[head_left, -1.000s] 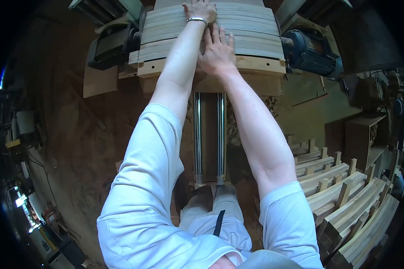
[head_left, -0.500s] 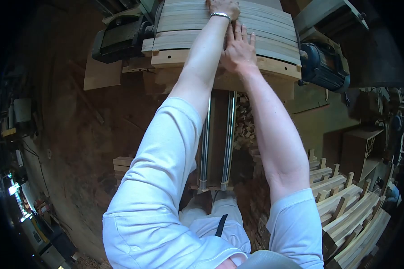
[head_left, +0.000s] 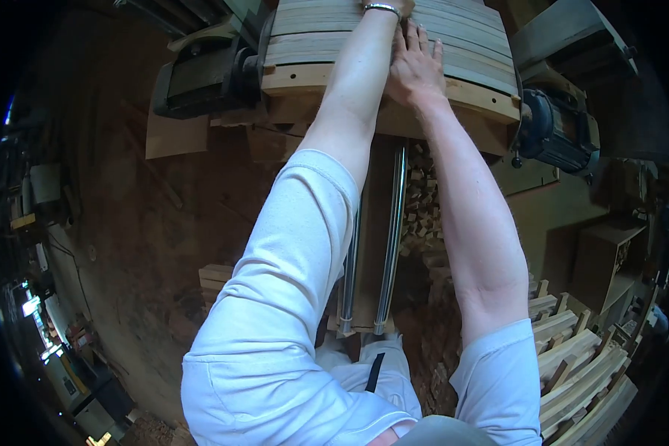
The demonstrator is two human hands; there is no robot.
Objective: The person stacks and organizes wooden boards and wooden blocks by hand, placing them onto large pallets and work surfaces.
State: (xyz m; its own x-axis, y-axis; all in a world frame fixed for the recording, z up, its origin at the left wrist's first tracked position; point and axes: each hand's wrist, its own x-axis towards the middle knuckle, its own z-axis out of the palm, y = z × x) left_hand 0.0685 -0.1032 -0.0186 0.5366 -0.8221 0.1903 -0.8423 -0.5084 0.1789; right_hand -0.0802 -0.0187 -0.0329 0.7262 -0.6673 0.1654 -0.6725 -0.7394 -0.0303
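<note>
Several long pale wooden boards (head_left: 308,39) lie side by side across a machine bed at the top of the view. My right hand (head_left: 418,68) rests on the boards near their front edge, palm down with fingers stretched out. Farther up, my left hand (head_left: 401,7) is at the boards and partly cut off by the frame's top edge, a metal band round its wrist; its fingers are hidden. In front of the boards runs a wooden rail with dark holes (head_left: 477,94).
A dark motor (head_left: 201,80) stands left of the boards, and a blue one (head_left: 554,130) stands right. Two metal rails (head_left: 391,245) run from the machine towards my body. Wood offcuts (head_left: 422,212) lie beside them. Stacked wooden strips (head_left: 583,364) stand at lower right.
The machine and boards appear shifted right and slightly up in view. The loose board end that stuck out at the left no longer shows. My left hand has moved farther towards the top edge.
</note>
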